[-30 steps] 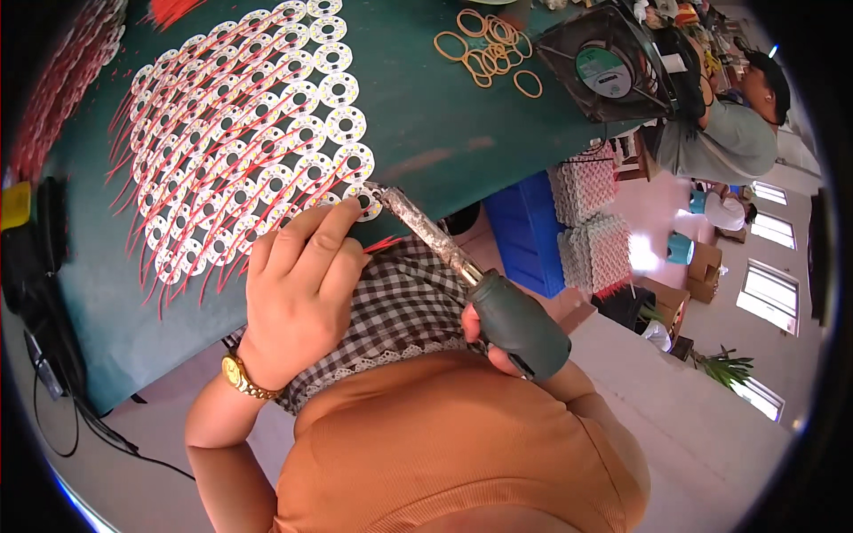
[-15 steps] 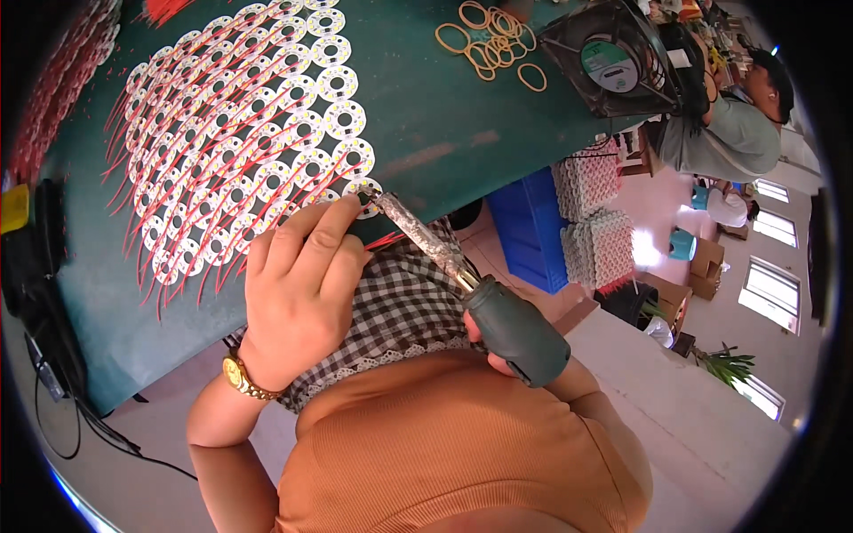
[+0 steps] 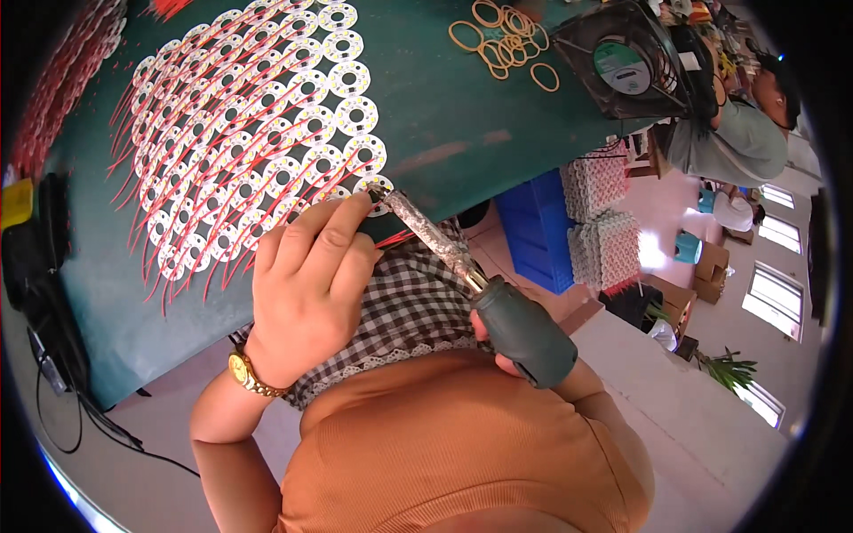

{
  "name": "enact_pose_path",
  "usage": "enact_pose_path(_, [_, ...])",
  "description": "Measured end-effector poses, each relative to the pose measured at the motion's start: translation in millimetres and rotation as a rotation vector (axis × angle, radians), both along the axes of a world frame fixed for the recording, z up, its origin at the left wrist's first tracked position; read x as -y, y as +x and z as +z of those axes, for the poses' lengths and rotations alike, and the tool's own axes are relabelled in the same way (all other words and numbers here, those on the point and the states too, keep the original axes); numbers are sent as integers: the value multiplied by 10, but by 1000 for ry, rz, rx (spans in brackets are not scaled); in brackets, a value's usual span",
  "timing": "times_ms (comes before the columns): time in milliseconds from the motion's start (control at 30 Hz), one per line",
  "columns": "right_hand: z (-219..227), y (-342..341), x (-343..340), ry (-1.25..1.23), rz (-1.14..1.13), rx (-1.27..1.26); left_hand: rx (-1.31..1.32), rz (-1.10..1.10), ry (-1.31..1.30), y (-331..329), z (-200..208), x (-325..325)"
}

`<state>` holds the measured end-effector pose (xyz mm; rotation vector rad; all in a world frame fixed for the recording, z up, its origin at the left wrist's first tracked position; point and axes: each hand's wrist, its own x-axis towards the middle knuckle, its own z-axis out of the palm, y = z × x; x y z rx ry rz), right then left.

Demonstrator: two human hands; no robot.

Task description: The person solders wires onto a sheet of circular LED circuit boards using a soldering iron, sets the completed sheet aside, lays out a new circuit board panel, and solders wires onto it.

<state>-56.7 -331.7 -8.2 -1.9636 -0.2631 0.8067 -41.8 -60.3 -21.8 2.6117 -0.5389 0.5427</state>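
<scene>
Our right grip (image 3: pixel 507 365) is clamped on the soldering iron (image 3: pixel 526 333); our left grip (image 3: pixel 306 289) bends near the iron's tip, but we cannot tell its closure; the round boards (image 3: pixel 249 133) lie beyond on the counter (image 3: pixel 426 98), near rubber bands (image 3: pixel 511 44).

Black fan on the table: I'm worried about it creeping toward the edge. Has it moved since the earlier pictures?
No, not visibly in any direction: the black fan keeps its place against the scuff marks on the green tabletop.
</scene>
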Motion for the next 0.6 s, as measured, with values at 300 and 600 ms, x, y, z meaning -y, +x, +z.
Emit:
enact_pose_path(300, [183,133,-216,-400,-209,-576,-47,-21,5,-15,19,-2])
enact_pose_path(600, [181,57,-225,-341,-323,-594,-42,-16,20,-2,30,10])
